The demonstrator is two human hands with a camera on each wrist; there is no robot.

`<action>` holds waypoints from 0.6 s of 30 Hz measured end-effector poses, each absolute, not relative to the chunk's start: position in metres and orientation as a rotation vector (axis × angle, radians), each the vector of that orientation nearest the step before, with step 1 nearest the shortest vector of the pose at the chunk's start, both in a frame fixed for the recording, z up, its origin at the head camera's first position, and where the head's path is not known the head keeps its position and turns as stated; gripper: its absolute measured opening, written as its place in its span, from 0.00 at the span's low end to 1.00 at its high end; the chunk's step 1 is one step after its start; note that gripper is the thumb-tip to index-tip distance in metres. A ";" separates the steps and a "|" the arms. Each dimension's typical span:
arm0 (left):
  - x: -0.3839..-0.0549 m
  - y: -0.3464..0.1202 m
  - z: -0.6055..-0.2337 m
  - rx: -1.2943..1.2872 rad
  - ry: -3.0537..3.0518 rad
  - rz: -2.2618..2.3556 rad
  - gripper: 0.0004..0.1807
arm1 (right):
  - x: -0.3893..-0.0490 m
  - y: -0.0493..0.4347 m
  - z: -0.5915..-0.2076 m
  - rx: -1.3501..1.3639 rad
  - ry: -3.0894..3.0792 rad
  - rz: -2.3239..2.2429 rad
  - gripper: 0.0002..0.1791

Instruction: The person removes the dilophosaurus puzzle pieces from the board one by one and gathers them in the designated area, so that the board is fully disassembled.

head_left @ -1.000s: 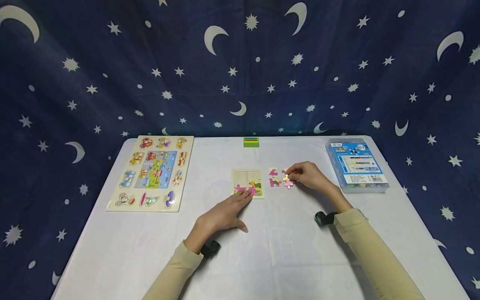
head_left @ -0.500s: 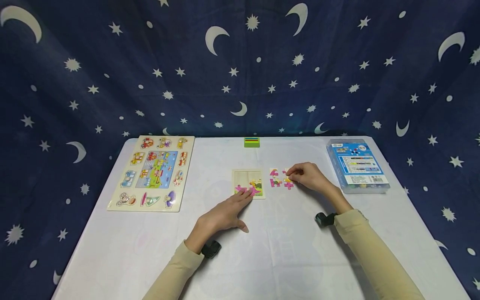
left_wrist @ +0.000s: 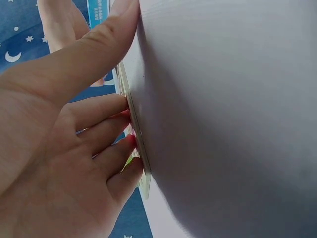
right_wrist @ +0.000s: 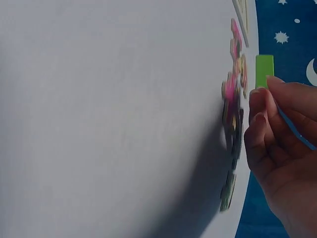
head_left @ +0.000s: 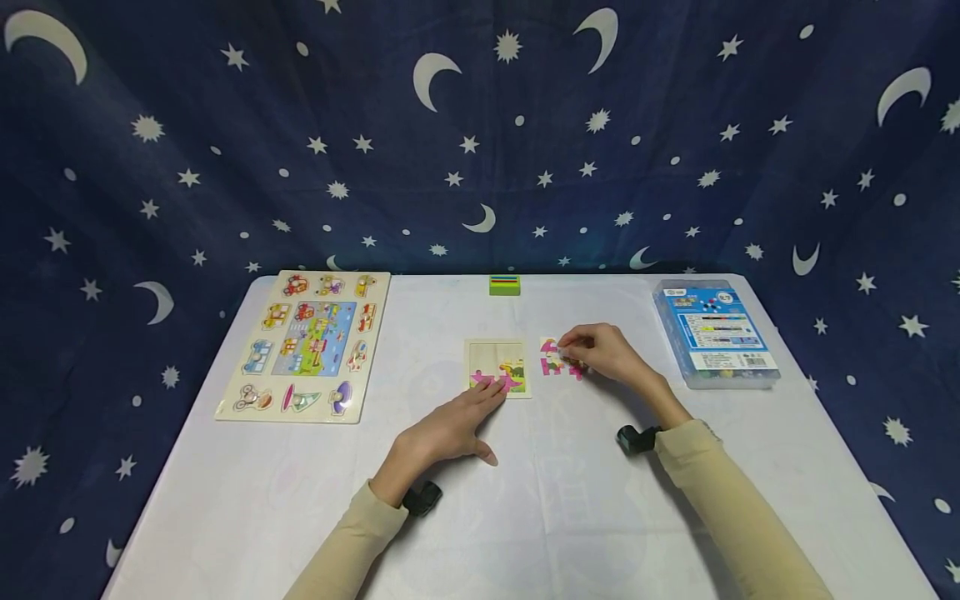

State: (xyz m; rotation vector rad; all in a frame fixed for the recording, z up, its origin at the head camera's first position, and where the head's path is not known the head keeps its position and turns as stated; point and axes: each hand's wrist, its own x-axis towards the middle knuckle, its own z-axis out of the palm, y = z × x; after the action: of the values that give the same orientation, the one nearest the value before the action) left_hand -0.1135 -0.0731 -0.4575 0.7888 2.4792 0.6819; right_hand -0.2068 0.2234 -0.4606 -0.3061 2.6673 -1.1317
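My left hand (head_left: 453, 427) lies with extended fingers across the lower left of a small wooden puzzle tray (head_left: 497, 341). Its fingertips rest on pink puzzle pieces (head_left: 513, 382) in the tray's lower half; the upper half shows bare wood. In the left wrist view, the left hand's fingers (left_wrist: 106, 161) touch the tray's edge (left_wrist: 140, 144). My right hand (head_left: 609, 354) hovers over loose puzzle pieces (head_left: 551, 367) right of the tray, hiding some. In the right wrist view, the right hand's fingers (right_wrist: 256, 129) are loosely bent above the pieces (right_wrist: 230, 89), with nothing visible between them.
A large vehicle puzzle board (head_left: 375, 333) lies on the left of the white table (head_left: 540, 517). A small green box (head_left: 505, 286) stands at the back edge. On the right is a clear plastic case (head_left: 720, 333) with a blue label. A starry curtain (head_left: 337, 108) hangs behind.
The right hand has moved slightly left over the loose pieces. A piece tilted and shining at its fingertips earlier lay flatter half a second ago. The left hand has stayed still.
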 end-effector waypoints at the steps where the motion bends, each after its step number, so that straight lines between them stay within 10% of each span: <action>1: -0.114 -0.073 -0.458 0.791 2.480 0.682 0.59 | -0.207 0.221 -0.461 -0.326 2.668 -1.135 0.08; 18: -0.114 -0.073 -0.457 0.813 2.491 0.676 0.59 | -0.214 0.185 -0.466 -0.454 2.596 -1.169 0.08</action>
State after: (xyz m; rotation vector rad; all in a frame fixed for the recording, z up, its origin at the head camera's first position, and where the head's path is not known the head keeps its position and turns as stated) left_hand -0.1138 -0.0735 -0.4572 0.8131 2.4910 0.6758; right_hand -0.2136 0.1848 -0.4658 -0.4542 2.5957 -1.1688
